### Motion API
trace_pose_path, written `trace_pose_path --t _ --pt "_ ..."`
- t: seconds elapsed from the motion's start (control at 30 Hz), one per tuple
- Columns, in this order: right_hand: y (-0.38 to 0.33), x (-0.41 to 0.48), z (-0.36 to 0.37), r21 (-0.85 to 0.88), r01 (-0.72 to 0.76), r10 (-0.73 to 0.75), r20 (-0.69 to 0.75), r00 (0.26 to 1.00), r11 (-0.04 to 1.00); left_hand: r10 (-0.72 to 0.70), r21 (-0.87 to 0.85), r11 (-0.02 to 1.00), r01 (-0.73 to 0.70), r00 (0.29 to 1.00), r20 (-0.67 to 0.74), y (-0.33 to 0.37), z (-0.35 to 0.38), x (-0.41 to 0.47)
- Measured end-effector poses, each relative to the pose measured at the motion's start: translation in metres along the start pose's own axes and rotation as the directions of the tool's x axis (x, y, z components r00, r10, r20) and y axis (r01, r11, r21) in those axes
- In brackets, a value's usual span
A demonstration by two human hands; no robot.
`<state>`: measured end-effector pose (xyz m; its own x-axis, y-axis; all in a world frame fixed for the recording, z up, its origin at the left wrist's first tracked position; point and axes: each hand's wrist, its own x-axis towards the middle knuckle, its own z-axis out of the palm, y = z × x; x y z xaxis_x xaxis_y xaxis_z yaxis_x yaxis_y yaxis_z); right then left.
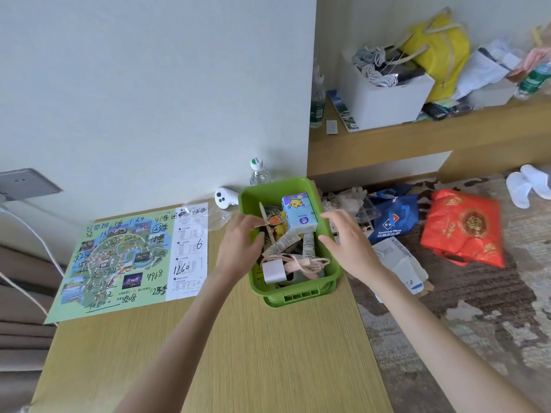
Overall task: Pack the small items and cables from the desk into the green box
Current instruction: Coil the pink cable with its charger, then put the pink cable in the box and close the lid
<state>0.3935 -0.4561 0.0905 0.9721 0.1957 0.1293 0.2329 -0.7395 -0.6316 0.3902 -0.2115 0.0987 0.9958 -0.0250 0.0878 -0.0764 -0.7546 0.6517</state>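
**Green box, filled, between the hands**

Green box (pixel 298 296) stood on the desk (pixel 238 338), holding pink cable (pixel 301 265) and tissue pack (pixel 299 214). Judged rigid and light; best lifted by both side rims. Right hand (pixel 347 244) was spread just outside it. Left hand (pixel 240 242) curled at the opposite rim; grip could not be told.

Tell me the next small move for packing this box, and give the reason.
Probably reach the left hand to the white controller: it lies on the desk by the far left corner of the green box, outside it, while the pink cable and tubes already sit inside. The right hand hovers open by the right rim.
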Motion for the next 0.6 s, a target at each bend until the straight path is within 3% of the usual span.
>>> trace_pose_path --t 0.1,0.27,0.4,0.6 --pt "-0.001 -0.001 0.014 0.059 -0.138 0.137 0.017 0.990 0.989 -0.132 0.117 0.981 0.153 0.976 -0.171 -0.013 0.006 -0.007" --pt "0.000 -0.007 0.034 0.079 -0.308 0.303 0.066 0.951 0.948 -0.368 -0.022 0.930 0.368 0.925 -0.095 -0.019 0.025 -0.019" --pt "-0.002 -0.005 0.035 0.083 -0.324 0.321 0.042 0.946 0.943 -0.368 -0.179 0.921 0.347 0.924 -0.106 -0.015 0.030 -0.018" --pt "-0.012 -0.002 0.030 0.084 -0.330 0.332 -0.004 0.943 0.940 -0.297 -0.245 0.934 0.259 0.945 -0.134 -0.013 0.013 -0.015"
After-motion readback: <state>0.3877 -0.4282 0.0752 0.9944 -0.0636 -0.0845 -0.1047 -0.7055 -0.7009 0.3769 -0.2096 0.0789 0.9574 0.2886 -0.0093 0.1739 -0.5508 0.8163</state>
